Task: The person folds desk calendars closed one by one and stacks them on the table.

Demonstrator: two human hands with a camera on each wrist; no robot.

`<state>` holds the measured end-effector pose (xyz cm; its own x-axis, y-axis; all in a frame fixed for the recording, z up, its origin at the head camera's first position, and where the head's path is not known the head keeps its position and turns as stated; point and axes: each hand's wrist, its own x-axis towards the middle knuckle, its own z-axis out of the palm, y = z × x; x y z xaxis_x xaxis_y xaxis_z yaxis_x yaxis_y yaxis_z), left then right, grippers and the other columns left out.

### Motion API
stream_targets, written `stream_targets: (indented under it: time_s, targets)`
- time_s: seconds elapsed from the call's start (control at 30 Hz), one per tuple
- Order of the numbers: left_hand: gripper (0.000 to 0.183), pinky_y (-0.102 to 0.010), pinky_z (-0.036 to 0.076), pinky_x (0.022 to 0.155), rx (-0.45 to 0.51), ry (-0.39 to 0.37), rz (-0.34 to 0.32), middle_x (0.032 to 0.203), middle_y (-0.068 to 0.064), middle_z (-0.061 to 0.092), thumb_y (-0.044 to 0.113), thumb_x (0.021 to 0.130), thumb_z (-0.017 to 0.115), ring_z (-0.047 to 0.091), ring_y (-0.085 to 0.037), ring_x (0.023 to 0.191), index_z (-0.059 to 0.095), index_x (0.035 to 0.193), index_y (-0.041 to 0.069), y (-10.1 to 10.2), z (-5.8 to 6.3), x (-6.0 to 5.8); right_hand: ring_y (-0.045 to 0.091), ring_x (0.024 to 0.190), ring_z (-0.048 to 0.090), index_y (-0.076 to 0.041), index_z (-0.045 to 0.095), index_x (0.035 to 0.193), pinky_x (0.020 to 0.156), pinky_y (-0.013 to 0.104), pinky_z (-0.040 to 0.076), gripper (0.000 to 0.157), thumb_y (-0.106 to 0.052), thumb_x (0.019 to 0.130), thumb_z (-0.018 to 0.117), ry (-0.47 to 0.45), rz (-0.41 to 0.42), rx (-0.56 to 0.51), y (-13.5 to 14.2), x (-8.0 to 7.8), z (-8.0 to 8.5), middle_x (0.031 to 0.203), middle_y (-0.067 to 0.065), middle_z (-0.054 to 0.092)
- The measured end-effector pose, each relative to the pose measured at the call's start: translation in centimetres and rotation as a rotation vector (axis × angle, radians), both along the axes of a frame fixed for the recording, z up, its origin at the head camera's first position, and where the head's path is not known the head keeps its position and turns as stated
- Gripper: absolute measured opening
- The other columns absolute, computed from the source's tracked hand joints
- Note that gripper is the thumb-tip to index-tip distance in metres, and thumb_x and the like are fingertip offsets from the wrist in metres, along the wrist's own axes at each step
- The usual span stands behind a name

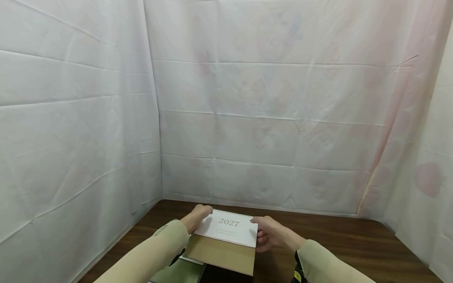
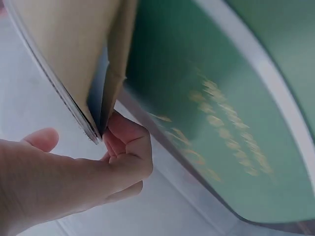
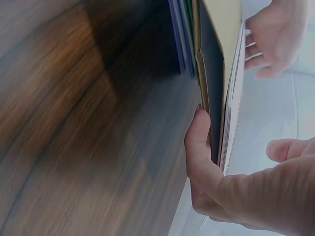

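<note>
A 2027 desk calendar (image 1: 226, 232) tilts between both hands, its white page above a tan cardboard base (image 1: 223, 253) and its binding along the top edge. My left hand (image 1: 198, 218) grips its upper left corner. At the upper right corner my right hand (image 1: 270, 234) grips it, thumb on the front. In the left wrist view, curled fingers (image 2: 130, 142) reach behind the folded stand. The right wrist view shows the calendar's stand (image 3: 214, 73) parted, with fingers along its back edge. Under its left side lies a green book (image 1: 180, 271); gold lettering shows in the left wrist view.
A dark wood table (image 1: 325, 232) runs under everything. Pale fabric sheets (image 1: 265, 118) hang along the back and both sides. Edges of stacked books (image 3: 179, 39) show beside the calendar in the right wrist view.
</note>
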<state>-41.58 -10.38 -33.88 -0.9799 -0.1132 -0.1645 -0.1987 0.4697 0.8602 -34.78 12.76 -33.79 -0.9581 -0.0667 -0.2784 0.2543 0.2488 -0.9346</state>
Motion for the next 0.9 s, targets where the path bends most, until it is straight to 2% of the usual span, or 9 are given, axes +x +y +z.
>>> stream_targets:
  time_s: [0.13,0.3,0.47,0.6,0.73,0.83,0.9]
  targets:
    - [0.055,-0.052,0.03,0.099,-0.046,0.036,-0.005,0.129,-0.031,0.035,0.016,0.08,0.045,0.036,-0.044,0.117,0.036,0.125,-0.014,-1.7,-0.4,0.1,0.01,0.044,0.044,0.004,0.046,0.102,0.06,0.045,0.052,0.037,-0.03,0.087,0.05,0.0,0.026,-0.017,-1.8,-0.1,0.0,0.054,-0.002,0.034]
    - [0.055,-0.051,0.029,0.101,-0.064,0.046,0.007,0.133,-0.032,0.033,0.019,0.084,0.036,0.034,-0.044,0.121,0.035,0.128,-0.014,-3.6,-0.8,0.3,0.014,0.049,0.039,0.005,0.038,0.114,0.062,0.046,0.053,0.045,-0.029,0.087,0.05,0.001,0.015,-0.043,-3.8,0.2,0.0,0.071,0.01,0.039]
    - [0.055,-0.052,0.028,0.101,-0.097,0.04,0.033,0.133,-0.033,0.033,0.022,0.086,0.034,0.033,-0.045,0.121,0.035,0.128,-0.013,-5.1,-1.0,0.6,0.02,0.058,0.043,0.006,0.03,0.123,0.063,0.047,0.053,0.053,-0.028,0.087,0.05,0.0,0.03,-0.078,-5.4,0.5,-0.2,0.083,0.019,0.04]
    - [0.053,-0.053,0.029,0.1,-0.13,0.054,0.027,0.131,-0.032,0.036,0.021,0.084,0.035,0.036,-0.045,0.118,0.04,0.125,-0.012,-6.1,-1.0,0.8,0.024,0.063,0.045,0.008,0.03,0.123,0.064,0.047,0.053,0.054,-0.028,0.087,0.05,0.003,0.058,-0.105,-6.4,0.7,-0.2,0.087,0.021,0.04]
    - [0.052,-0.056,0.029,0.096,-0.199,0.064,0.03,0.127,-0.032,0.041,0.023,0.083,0.036,0.037,-0.048,0.113,0.044,0.122,-0.011,-7.2,-0.8,1.0,0.022,0.058,0.047,0.007,0.034,0.12,0.064,0.047,0.053,0.051,-0.028,0.087,0.05,0.009,0.085,-0.122,-7.5,0.7,-0.4,0.079,0.015,0.041]
    - [0.055,-0.059,0.029,0.091,-0.231,0.042,0.056,0.124,-0.034,0.039,0.025,0.084,0.035,0.034,-0.052,0.109,0.039,0.124,-0.013,-8.1,-0.6,1.1,0.022,0.056,0.052,0.007,0.036,0.117,0.063,0.047,0.053,0.049,-0.028,0.086,0.051,0.014,0.099,-0.139,-8.6,0.7,-0.7,0.078,0.015,0.042]
    - [0.057,-0.058,0.031,0.088,-0.233,0.022,0.076,0.123,-0.036,0.037,0.025,0.084,0.035,0.033,-0.053,0.106,0.034,0.125,-0.016,-8.5,-0.6,1.1,0.026,0.062,0.055,0.008,0.036,0.118,0.063,0.047,0.053,0.05,-0.028,0.086,0.051,0.013,0.103,-0.153,-9.2,0.7,-1.0,0.084,0.019,0.044]
